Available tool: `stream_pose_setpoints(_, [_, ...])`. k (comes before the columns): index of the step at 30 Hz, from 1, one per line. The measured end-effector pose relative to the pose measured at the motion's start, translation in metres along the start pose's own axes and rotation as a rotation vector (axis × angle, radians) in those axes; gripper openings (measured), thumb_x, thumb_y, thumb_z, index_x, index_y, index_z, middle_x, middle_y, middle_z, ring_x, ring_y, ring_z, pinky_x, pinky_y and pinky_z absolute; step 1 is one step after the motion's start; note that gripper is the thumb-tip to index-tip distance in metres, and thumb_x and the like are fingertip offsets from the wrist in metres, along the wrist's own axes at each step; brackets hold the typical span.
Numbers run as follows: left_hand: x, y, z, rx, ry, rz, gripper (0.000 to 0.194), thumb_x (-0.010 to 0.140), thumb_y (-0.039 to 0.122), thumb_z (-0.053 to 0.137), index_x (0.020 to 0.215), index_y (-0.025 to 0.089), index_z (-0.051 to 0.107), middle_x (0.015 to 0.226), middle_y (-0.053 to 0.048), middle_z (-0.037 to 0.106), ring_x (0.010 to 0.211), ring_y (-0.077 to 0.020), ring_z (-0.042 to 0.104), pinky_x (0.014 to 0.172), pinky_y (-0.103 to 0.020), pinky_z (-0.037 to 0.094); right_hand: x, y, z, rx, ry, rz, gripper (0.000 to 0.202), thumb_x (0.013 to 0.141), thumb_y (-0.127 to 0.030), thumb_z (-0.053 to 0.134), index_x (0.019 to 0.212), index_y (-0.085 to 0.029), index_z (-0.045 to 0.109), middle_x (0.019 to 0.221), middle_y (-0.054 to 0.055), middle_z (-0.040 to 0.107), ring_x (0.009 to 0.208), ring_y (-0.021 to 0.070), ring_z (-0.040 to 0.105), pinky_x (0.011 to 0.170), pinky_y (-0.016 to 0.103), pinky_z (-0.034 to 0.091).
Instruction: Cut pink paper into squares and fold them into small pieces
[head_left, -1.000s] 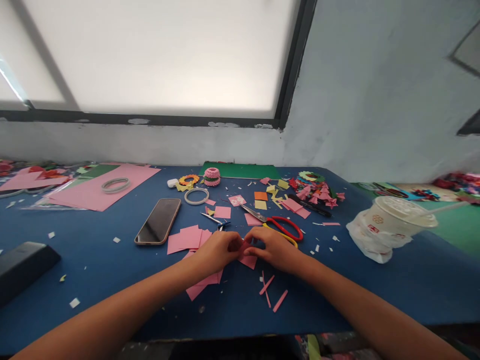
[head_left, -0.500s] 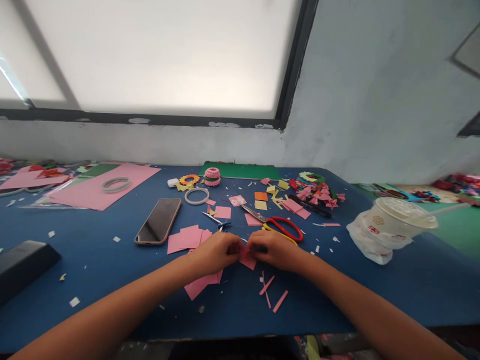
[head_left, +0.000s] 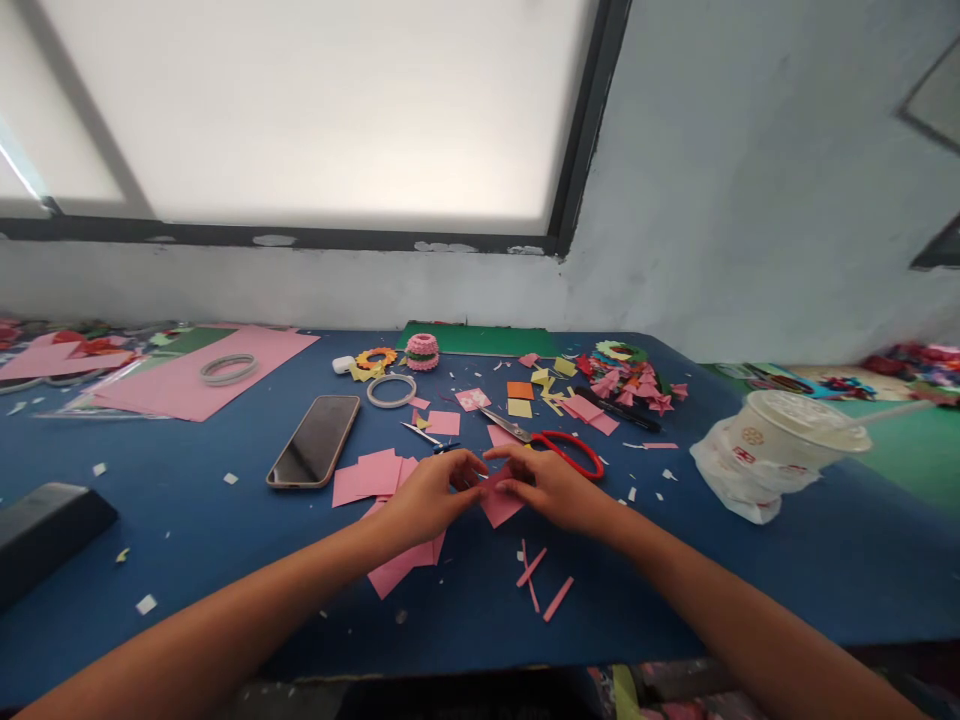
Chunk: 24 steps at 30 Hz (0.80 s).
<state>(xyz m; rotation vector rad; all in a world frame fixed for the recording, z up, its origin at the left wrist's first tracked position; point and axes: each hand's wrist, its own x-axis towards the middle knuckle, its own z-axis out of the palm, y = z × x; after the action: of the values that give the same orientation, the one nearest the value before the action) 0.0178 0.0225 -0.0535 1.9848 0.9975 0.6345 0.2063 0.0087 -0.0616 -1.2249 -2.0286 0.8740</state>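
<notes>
A pink paper square (head_left: 501,507) lies between my two hands, with part of it hidden by my right hand. My left hand (head_left: 441,493) has its thumb and fingers apart, the thumb tip close to the paper's left edge. Over the right side of the square is my right hand (head_left: 551,487), its forefinger and thumb spread and the thumb tip over the paper. Beside my left wrist lie loose pink squares (head_left: 379,474), partly covered by the forearm. Red-handled scissors (head_left: 568,447) rest just beyond my right hand. Thin pink strips (head_left: 559,598) lie on the near side.
On the blue table (head_left: 202,560) are a phone (head_left: 315,442), a tape roll (head_left: 391,391), a ringed pink paper piece (head_left: 422,351) and a black pen (head_left: 626,412). Folded paper pieces (head_left: 630,380) are heaped behind. A bagged cup with a straw (head_left: 772,450) stands right; a dark block (head_left: 52,540) sits left.
Both hands' fingers have loosened from their pinch on the pink square and spread apart. More of the square now shows between them.
</notes>
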Motion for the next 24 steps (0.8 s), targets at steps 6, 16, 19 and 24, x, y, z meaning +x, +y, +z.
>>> stream_pose_setpoints(6, [0.003,-0.003,-0.002,0.096,0.018,0.022,0.014,0.076,0.016,0.051,0.080,0.016,0.064,0.079,-0.003,0.068,0.074,-0.0159,0.062,0.067,-0.025,0.045,0.001,0.001,0.003,0.154,-0.050,0.093,0.040,0.067,-0.018,0.066,0.105,-0.015,0.053,0.064,-0.005,0.052,0.059,0.0110,0.051,0.055,0.022,0.040])
stream_pose_setpoints(16, [0.003,-0.007,-0.013,0.543,0.005,0.118,0.013,0.072,0.014,0.053,0.079,0.018,0.063,0.079,-0.002,0.064,0.074,-0.0164,0.058,0.064,-0.024,0.042,0.003,0.013,0.005,-0.302,0.029,-0.216,0.024,0.078,-0.005,0.048,0.090,-0.017,0.067,0.087,0.006,0.067,0.079,0.0151,0.061,0.073,0.027,0.046])
stream_pose_setpoints(19, [0.006,-0.009,-0.017,0.558,-0.071,0.246,0.020,0.078,0.013,0.050,0.092,0.020,0.062,0.093,-0.002,0.064,0.083,-0.0159,0.059,0.072,-0.024,0.044,0.002,0.017,0.004,-0.410,-0.024,-0.387,0.026,0.083,-0.009,0.047,0.097,-0.018,0.066,0.096,0.008,0.066,0.085,0.0163,0.061,0.076,0.028,0.047])
stream_pose_setpoints(24, [0.007,-0.009,-0.025,0.669,-0.239,0.415,0.025,0.083,0.009,0.044,0.094,0.022,0.064,0.096,-0.001,0.066,0.085,-0.0149,0.061,0.074,-0.023,0.044,-0.004,0.012,-0.004,-0.529,-0.140,-0.516,0.026,0.088,-0.015,0.044,0.103,-0.022,0.065,0.104,0.006,0.065,0.092,0.0161,0.061,0.079,0.028,0.046])
